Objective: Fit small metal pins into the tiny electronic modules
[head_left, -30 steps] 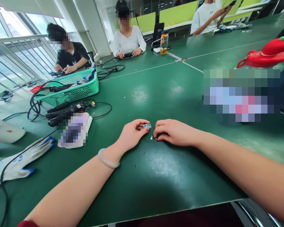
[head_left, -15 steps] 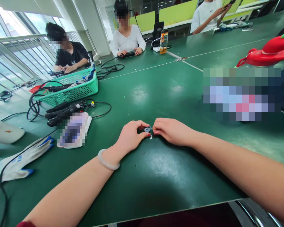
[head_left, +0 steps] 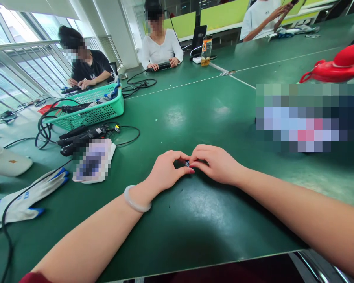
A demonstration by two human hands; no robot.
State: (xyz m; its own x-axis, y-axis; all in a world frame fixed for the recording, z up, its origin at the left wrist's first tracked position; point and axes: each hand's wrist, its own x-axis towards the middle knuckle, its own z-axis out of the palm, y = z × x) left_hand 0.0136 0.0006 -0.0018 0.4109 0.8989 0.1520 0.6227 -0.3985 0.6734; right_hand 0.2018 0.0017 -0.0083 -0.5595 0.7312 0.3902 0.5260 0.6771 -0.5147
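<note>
My left hand (head_left: 165, 173) pinches a small flat blue-and-white piece (head_left: 187, 163) between thumb and fingers, low over the green table (head_left: 171, 243). Its exact kind is too small to tell, and fingers cover most of it. My right hand (head_left: 215, 163) is closed in a pinch, its fingertips against the right side of that piece and close to my left fingertips. Whatever the right fingertips may hold is hidden. A pale bangle (head_left: 135, 201) circles my left wrist.
Left of my hands lie a phone-like item (head_left: 93, 161), a black corded tool (head_left: 82, 137), a white-and-blue glove (head_left: 26, 200) and a green basket (head_left: 97, 110). A red-topped container (head_left: 333, 70) stands at right. Several people sit across the table, near a bottle (head_left: 206, 51).
The right hand has moved left, closing its fingers and meeting the piece in my left hand. A tiny white bit seen earlier below the fingertips is no longer visible.
</note>
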